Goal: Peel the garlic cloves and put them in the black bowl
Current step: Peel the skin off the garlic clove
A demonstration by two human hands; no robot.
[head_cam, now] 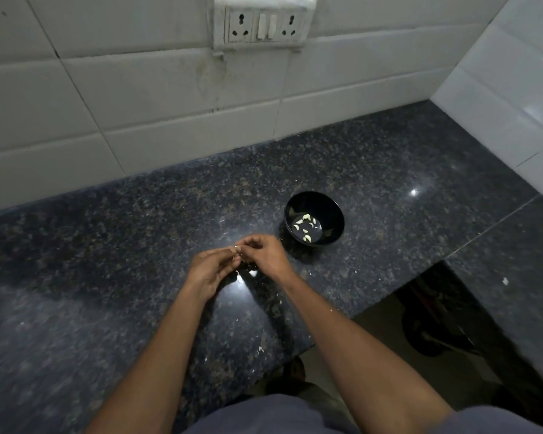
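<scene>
Several peeled cloves [306, 225] in black bowl [336, 211]; I'm peeling another, both hands' fingers [232, 253] pinching it.

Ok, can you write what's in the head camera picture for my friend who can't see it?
Two hands, the left hand and right hand, meet over a dark speckled counter, pinching something small between the fingertips. Just to their right sits a black bowl holding a few peeled garlic cloves. White wall tiles and a power socket are behind.
</scene>
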